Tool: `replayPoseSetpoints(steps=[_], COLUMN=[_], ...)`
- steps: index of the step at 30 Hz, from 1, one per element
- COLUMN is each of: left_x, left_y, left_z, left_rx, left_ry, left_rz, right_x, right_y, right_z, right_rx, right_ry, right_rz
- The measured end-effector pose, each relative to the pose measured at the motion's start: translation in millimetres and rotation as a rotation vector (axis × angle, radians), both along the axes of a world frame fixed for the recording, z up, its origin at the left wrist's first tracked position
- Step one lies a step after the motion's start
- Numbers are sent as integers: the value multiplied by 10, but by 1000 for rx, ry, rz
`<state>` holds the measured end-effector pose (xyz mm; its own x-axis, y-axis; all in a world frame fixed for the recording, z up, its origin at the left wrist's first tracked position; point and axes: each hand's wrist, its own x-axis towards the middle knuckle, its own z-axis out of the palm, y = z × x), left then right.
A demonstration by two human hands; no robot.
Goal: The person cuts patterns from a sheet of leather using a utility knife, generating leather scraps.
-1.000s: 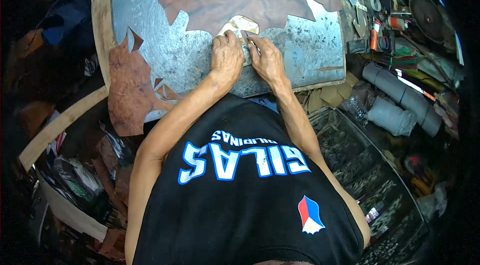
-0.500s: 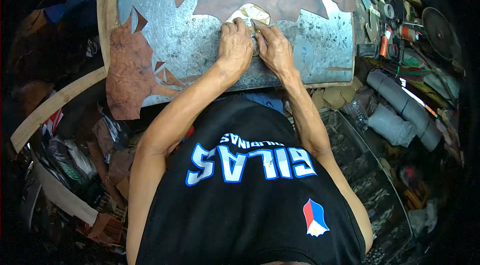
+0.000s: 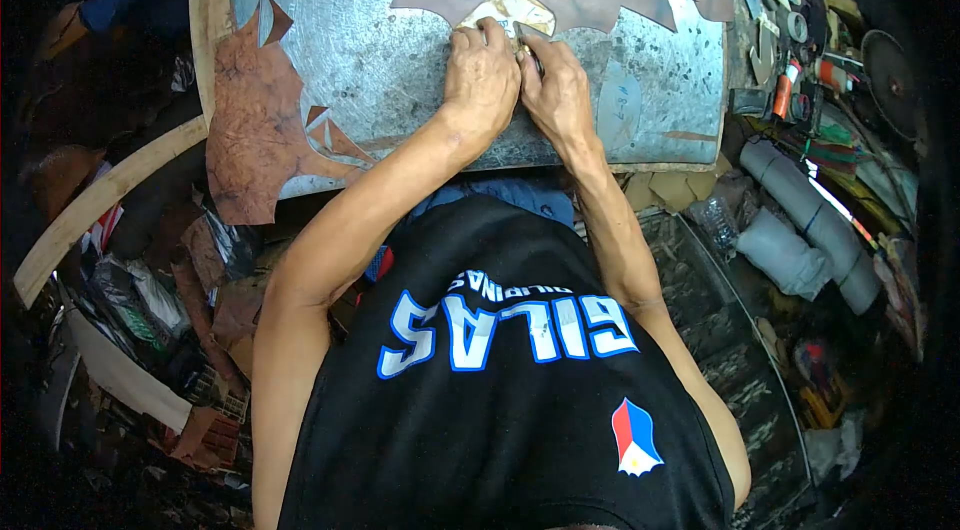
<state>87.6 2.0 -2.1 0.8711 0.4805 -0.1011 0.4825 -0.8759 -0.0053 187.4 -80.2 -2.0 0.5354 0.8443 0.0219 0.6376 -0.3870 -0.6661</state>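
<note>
Fingers (image 3: 563,54) of the right hand (image 3: 562,95) pinch a blade (image 3: 519,33); the left hand (image 3: 481,80), fingers bunched, presses a template (image 3: 517,5); shirt (image 3: 500,440) reads "GILAS PILIPINAS".

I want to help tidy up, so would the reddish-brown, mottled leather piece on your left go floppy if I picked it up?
Probably floppy: the reddish-brown, mottled leather piece sags past the edge of the grey metal tabletop. It's likely light for its size, since it looks thin. Its pointed corners might fold.

Mottled brown leather (image 3: 255,120), blue-edged white letters (image 3: 510,330)
</note>
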Motion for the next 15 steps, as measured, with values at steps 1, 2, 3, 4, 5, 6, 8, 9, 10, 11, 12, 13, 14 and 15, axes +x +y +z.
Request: replayPoseSetpoints(steps=[1, 2, 3, 4, 5, 6, 8, 9, 10, 11, 12, 13, 14, 15], left_x=[-3, -3, -1, 1, 3, 3, -6, -9, -20, -29, -24, -18, -4, 6], left_y=[1, 4, 11, 10, 9, 11, 16, 29, 32, 22, 22, 16, 16, 27], left_z=[-13, -25, -8, 10, 27, 26, 18, 12, 13, 32, 28, 22, 13, 12], left_rx=[3, 6, 7, -1, -11, -13, -30, -33, -22, -10, -4, -16, -26, -22], left_ry=[-13, -27, -28, -7, 14, 14, 9, 11, -2, -17, -20, 0, 18, 12], left_rz=[-5, -10, -11, -13, -14, -14, -22, -22, -27, -34, -36, -32, -27, -31], right_x=[2, 4, 1, -3, -5, -7, -15, -9, -15, -14, 9, 27, 46, 64], right_y=[1, 2, 3, 3, 5, 9, 22, 43, 44, 28, 51, 71, 83, 91], right_z=[-2, 1, 5, 6, 7, 9, 7, 0, -6, -12, -12, 0, 14, 50], right_rx=[-4, -4, -4, -4, -6, -11, -21, -26, -33, -38, -61, -82, -73, -73], right_ry=[-3, -5, 4, 13, 12, 6, 3, -12, -24, -22, 5, 32, 27, 25], right_rz=[-4, -4, -4, -5, -5, -7, -9, 3, 14, 12, 24, 34, 29, 64])
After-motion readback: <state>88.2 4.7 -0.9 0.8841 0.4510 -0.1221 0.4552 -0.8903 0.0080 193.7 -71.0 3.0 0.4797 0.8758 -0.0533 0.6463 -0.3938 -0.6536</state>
